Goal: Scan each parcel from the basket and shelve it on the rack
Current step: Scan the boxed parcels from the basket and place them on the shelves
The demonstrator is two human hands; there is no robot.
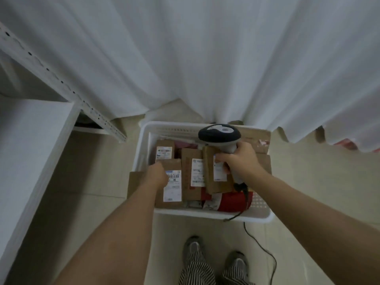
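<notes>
Filling one basket (148,136): four labelled brown parcels (192,175), one red (232,201)

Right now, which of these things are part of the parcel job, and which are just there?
Part of the job:
- white basket
- cardboard parcels and a red parcel in it
- scanner, held in the right hand
- left hand, reaching onto a labelled parcel
- white rack at left

Just there:
- white curtain
- scanner cable on the floor
- shoes

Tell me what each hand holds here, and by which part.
Right hand grips the scanner by its handle. Left hand reaches onto a labelled parcel; whether it grips cannot be told.
</notes>
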